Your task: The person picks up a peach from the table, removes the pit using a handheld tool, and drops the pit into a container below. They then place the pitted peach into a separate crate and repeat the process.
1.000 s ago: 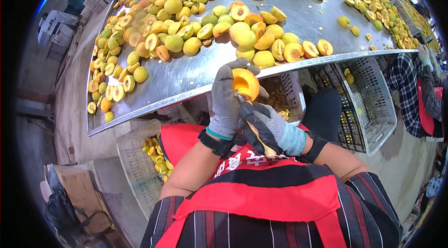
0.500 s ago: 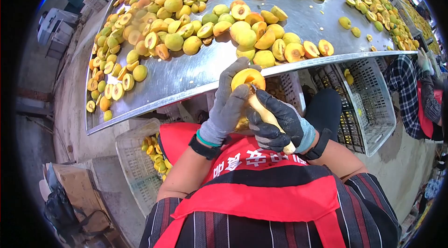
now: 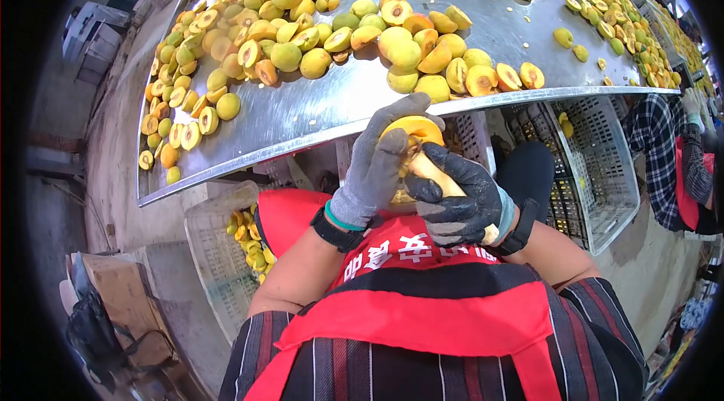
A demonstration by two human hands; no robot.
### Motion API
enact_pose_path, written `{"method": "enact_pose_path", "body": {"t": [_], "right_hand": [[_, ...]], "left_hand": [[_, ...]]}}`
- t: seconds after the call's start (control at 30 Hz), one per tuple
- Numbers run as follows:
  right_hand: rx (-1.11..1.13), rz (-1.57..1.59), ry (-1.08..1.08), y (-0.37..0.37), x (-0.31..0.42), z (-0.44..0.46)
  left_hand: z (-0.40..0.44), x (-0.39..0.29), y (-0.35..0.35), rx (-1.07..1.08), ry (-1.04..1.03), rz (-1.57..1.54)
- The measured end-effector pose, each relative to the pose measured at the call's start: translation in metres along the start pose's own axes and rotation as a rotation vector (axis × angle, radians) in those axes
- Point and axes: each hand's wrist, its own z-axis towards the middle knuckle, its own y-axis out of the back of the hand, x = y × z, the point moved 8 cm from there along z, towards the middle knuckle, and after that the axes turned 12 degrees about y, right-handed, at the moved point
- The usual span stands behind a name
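Observation:
My left hand (image 3: 371, 163), in a grey glove, is closed around a yellow peach half (image 3: 416, 128) just in front of the table edge. My right hand (image 3: 461, 201), its glove dark and stained, grips a pale wooden-handled pitting tool (image 3: 436, 173) by the handle. The handle points up toward the cut side of the peach. Glove and fruit hide the working end of the tool. The two hands are close together, the right thumb close to the fruit.
A metal table (image 3: 309, 110) bears piles of peach halves (image 3: 286, 58). Below it stand a white crate with fruit (image 3: 215, 250) on the left and a pale plastic crate (image 3: 603, 167) on the right. A co-worker in a checked sleeve (image 3: 654, 159) is at the far right.
The peach half has tilted, so its cut hollow shows less. My right hand has turned and moved slightly up its tool, whose metal tip is now hidden.

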Motion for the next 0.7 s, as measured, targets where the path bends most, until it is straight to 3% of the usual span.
{"method": "enact_pose_path", "body": {"t": [0.1, 0.23, 0.3, 0.43, 0.5, 0.53, 0.67, 0.7], "right_hand": [[0.020, -0.044, 0.048, -0.001, 0.004, 0.000], [-0.120, -0.198, 0.117, 0.010, 0.012, 0.001], [-0.029, -0.145, 0.060, 0.007, 0.006, 0.002], [-0.071, -0.171, 0.073, 0.012, 0.010, 0.002], [-0.273, -0.738, 0.090, 0.017, 0.027, -0.009], [-0.099, -0.975, 0.158, 0.006, 0.031, -0.006], [-0.255, -0.686, 0.127, 0.028, 0.033, -0.014], [-0.246, -0.684, 0.118, 0.030, 0.032, -0.014]], "left_hand": [[0.004, 0.002, 0.000, 0.028, 0.024, -0.064], [0.003, 0.008, 0.004, -0.042, 0.042, -0.142], [0.000, 0.012, 0.005, -0.040, 0.119, -0.087], [0.000, 0.011, 0.014, -0.027, 0.097, 0.004], [0.000, 0.015, 0.030, -0.144, 0.171, 0.405], [-0.002, 0.018, 0.037, -0.148, 0.266, -0.128], [-0.011, 0.018, 0.055, -0.169, 0.313, -0.165], [-0.013, 0.020, 0.059, -0.137, 0.296, -0.310]]}}
